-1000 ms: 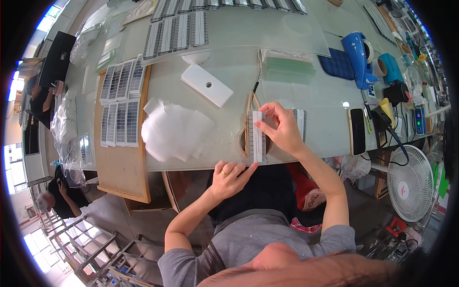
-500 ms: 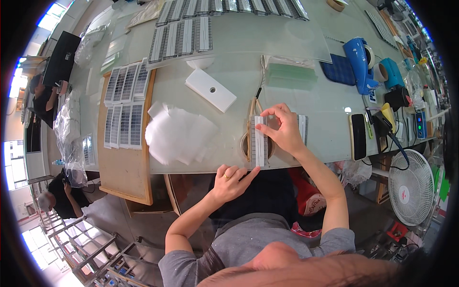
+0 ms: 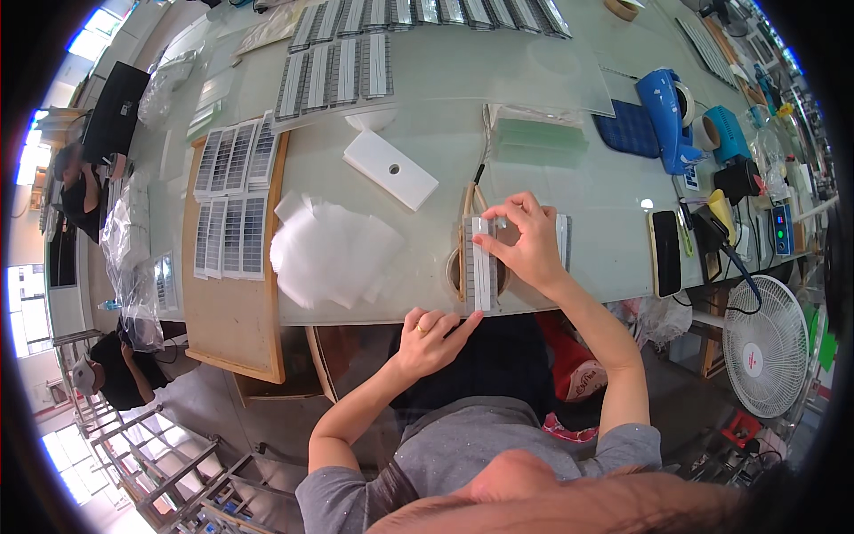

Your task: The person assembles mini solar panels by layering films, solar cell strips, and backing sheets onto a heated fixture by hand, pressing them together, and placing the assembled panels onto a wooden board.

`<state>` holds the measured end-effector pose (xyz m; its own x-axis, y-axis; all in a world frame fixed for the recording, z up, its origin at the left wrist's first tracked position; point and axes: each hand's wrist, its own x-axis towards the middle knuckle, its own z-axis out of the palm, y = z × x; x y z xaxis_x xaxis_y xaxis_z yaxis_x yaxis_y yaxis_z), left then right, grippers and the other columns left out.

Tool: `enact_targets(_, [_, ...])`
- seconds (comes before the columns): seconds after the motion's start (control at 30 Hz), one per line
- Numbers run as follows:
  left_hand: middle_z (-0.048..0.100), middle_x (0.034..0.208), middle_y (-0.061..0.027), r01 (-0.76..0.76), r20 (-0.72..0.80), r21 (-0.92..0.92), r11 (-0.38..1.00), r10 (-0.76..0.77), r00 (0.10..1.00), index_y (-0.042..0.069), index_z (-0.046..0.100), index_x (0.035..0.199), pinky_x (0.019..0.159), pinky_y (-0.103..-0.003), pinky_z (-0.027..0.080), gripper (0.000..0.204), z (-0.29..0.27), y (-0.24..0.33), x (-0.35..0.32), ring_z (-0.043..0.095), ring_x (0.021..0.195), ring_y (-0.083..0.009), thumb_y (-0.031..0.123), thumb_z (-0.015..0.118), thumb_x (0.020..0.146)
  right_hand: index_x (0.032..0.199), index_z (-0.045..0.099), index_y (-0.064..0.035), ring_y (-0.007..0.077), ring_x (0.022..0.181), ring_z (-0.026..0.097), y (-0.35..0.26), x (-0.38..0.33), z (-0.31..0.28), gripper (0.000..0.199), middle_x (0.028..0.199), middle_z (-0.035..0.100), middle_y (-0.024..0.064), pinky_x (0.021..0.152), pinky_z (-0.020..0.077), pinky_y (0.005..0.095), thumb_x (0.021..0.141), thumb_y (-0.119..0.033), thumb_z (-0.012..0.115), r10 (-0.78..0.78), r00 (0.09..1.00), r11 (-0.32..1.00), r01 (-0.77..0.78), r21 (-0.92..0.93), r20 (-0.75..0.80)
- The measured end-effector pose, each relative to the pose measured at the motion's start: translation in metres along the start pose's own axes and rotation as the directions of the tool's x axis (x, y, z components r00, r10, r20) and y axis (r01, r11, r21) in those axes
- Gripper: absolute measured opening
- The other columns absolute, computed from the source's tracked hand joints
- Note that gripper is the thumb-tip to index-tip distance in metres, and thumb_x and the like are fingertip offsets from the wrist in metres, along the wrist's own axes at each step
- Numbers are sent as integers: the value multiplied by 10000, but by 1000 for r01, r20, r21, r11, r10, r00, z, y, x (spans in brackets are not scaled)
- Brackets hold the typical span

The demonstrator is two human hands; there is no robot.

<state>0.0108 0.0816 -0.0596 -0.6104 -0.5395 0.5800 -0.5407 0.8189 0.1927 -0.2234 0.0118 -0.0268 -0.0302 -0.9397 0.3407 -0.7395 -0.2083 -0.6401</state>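
A narrow grey gridded panel (image 3: 471, 278) with a long white strip (image 3: 482, 280) along it lies near the table's front edge. My right hand (image 3: 531, 247) is closed in a pinch at the strip's far end, thumb on its surface and index finger at its tip. My left hand (image 3: 429, 345), with a ring on one finger, reaches the near end; its outer fingers are curled and its forefinger touches the strip. The thumb is hidden. A round-rimmed thing (image 3: 454, 271) shows partly beneath the panel, next to a wooden tweezer-like tool (image 3: 470, 203). Another gridded panel (image 3: 564, 233) sits behind my right wrist.
White thin sheets (image 3: 329, 254) and a white block with a hole (image 3: 391, 169) lie left. Beyond them, a wooden board (image 3: 231, 307) carries gridded panels. Rows of similar panels (image 3: 334, 76) stand far off. Right are a blue tape dispenser (image 3: 663, 116), a phone-like black object (image 3: 665, 254) and a fan (image 3: 765, 349).
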Motion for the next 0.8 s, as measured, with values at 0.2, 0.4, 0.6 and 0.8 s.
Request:
enact_targets(0.2, [501, 916, 50, 0, -1, 0, 1000, 0, 1000, 250, 720, 1204, 791, -319, 367, 536, 1, 0, -1, 480, 825, -123, 155, 755, 677, 931, 721, -195, 159, 719, 502, -1, -1, 1, 334, 966, 541, -20, 776, 291, 360, 703, -388, 871, -17, 1000, 1000, 16, -26, -17])
enact_targets(0.4, [509, 933, 50, 3, 9, -28, 1000, -3, 1000, 234, 742, 1122, 810, -334, 354, 484, 2, 1, -2, 495, 863, -132, 119, 793, 655, 928, 728, -188, 155, 702, 501, -4, 0, -1, 343, 964, 542, -19, 772, 289, 359, 697, -397, 874, -26, 1000, 998, 25, -51, -18])
enact_targets(0.6, [512, 923, 46, 11, 19, -55, 998, -10, 1000, 214, 724, 1159, 812, -335, 355, 526, 1, 2, -3, 500, 862, -139, 135, 800, 645, 929, 728, -186, 151, 678, 496, -3, 0, -1, 345, 964, 543, -21, 765, 284, 362, 697, -396, 873, -51, 998, 997, 49, -66, -27])
enact_targets(0.8, [517, 928, 44, 15, 5, -77, 997, -14, 1000, 191, 715, 1174, 811, -339, 359, 550, 4, 3, -4, 501, 863, -143, 147, 810, 634, 930, 717, -183, 151, 646, 488, -3, -1, 0, 337, 966, 545, -22, 761, 282, 367, 710, -391, 865, -79, 996, 993, 76, -90, -38])
